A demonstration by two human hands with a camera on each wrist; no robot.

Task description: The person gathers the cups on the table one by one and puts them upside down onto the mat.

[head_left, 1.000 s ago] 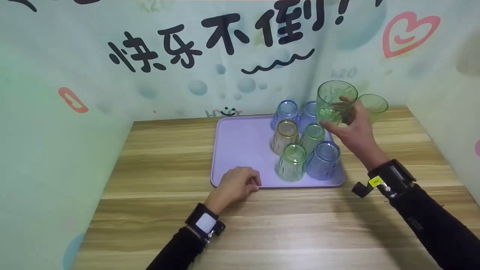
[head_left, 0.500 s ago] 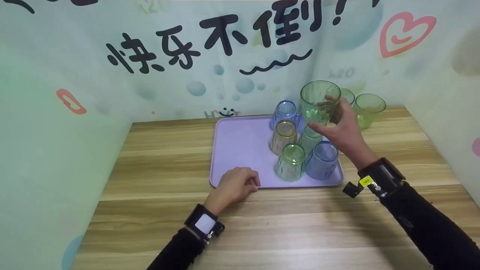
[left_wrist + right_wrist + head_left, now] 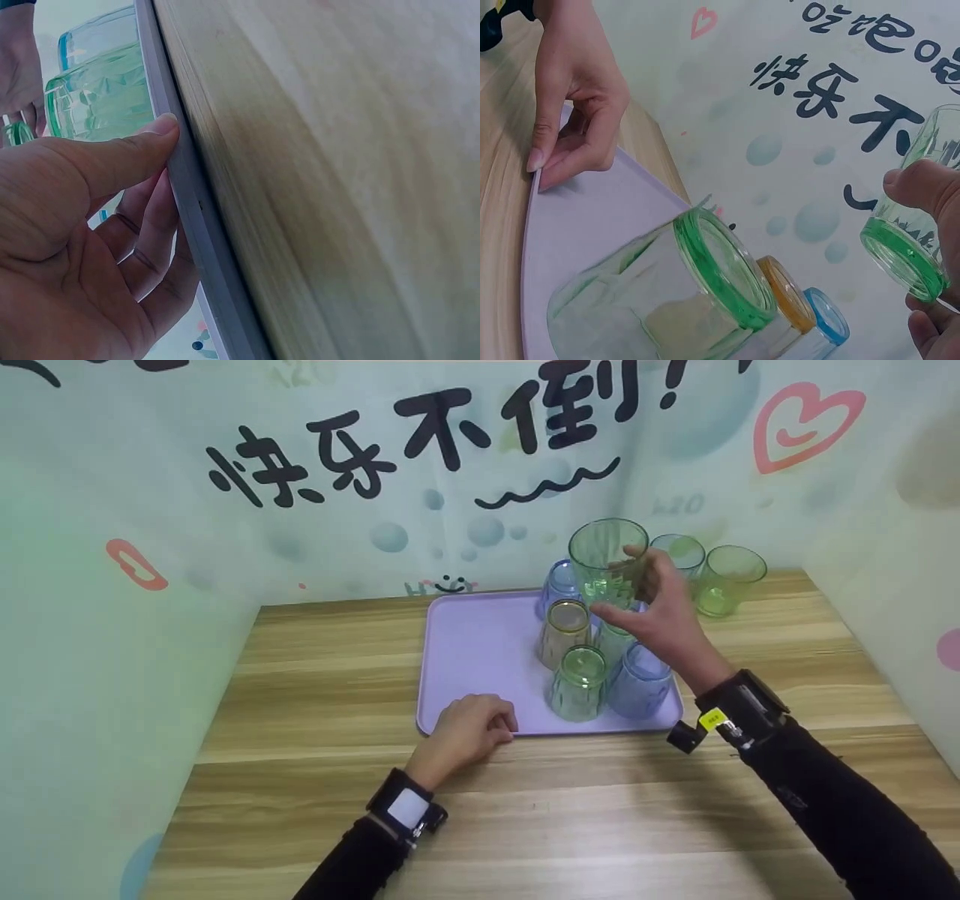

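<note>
Above the upturned cups on the lilac tray [image 3: 465,660], the right hand [image 3: 660,619] grips a green cup [image 3: 606,561] upright in the air, carrying it; the left hand [image 3: 471,727] pinches the tray's near edge. Setting it down probably calls for turning it over onto a free spot, though the far cups are partly hidden.

Left hand [image 3: 472,727] curled, thumb out — right hand [image 3: 660,611] raised, grip closed
</note>
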